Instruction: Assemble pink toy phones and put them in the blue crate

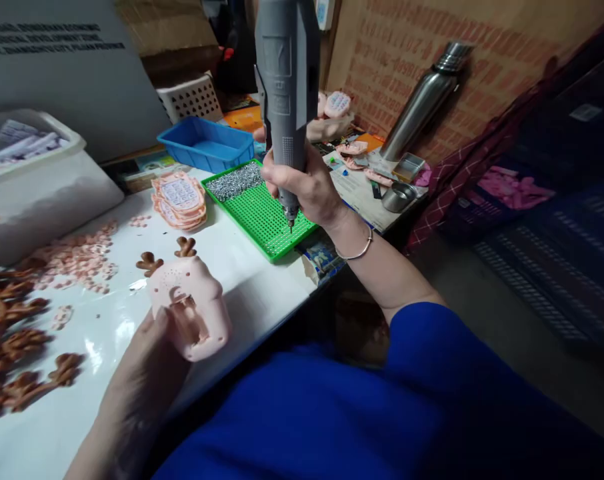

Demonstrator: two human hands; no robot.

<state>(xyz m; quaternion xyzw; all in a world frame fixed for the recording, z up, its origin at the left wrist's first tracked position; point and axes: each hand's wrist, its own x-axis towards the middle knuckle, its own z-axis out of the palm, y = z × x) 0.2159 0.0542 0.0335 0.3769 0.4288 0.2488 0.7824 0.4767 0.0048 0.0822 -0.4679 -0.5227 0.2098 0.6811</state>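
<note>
Your left hand (149, 353) cradles the pink deer shell (189, 307) — light, stiff, probably slippery plastic; hold its body, not the antlers. Your right hand (305, 183) grips the electric screwdriver (286, 100) over the green screw tray (257, 213).

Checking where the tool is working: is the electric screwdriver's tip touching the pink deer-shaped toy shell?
No. The right hand holds the electric screwdriver tip-down over the green screw tray, while the left hand holds the toy shell apart.

White table (242, 280) — green screw tray (262, 213), blue bin (207, 143), keypad stack (179, 200), brown antlers (12, 347), pink bits (79, 257).
</note>
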